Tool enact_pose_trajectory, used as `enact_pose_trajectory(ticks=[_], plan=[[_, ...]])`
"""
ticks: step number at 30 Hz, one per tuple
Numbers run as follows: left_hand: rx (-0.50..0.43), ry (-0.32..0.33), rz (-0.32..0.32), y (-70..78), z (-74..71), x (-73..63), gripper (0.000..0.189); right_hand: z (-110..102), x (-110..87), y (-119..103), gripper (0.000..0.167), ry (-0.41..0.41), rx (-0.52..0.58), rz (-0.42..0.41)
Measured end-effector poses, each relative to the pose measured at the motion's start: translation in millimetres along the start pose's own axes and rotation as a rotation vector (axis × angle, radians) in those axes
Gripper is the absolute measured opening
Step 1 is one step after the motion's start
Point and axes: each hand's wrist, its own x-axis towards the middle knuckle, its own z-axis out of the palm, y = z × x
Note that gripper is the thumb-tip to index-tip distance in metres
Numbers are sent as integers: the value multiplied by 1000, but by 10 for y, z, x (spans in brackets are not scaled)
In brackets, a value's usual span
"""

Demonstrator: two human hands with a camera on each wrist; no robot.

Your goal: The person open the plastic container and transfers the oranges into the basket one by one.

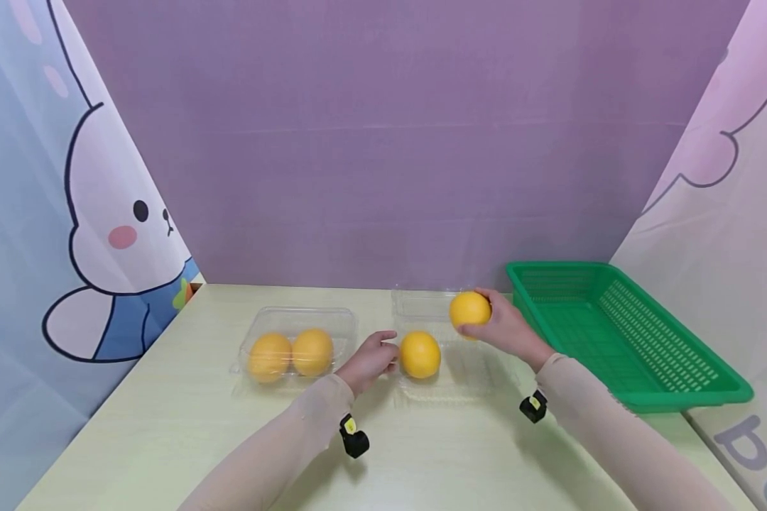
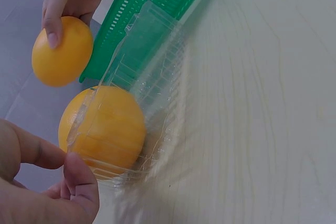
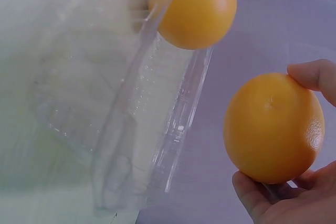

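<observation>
My right hand holds an orange above the right part of a clear plastic clamshell box. Thumb and fingers grip that orange from opposite sides in the right wrist view. Another orange sits in the left part of the box, whose lid is folded back. At the box's left side is my left hand. In the left wrist view its thumb and index finger pinch the edge of the clear wall, close beside the seated orange.
A second clear clamshell box on the left contains two oranges. A green perforated basket stands on the right of the pale wooden table. Behind the table hangs a purple cloth.
</observation>
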Motion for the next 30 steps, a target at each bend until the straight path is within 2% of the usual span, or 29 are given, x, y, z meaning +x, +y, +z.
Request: enact_pose_trajectory(ticks=[10, 30], plan=[[-11, -9, 5, -5, 7, 12, 65, -96, -2, -30, 89, 14, 8, -17], [-5, -4, -2, 17, 4, -20, 64, -501, -24, -115, 96, 33, -18, 57]])
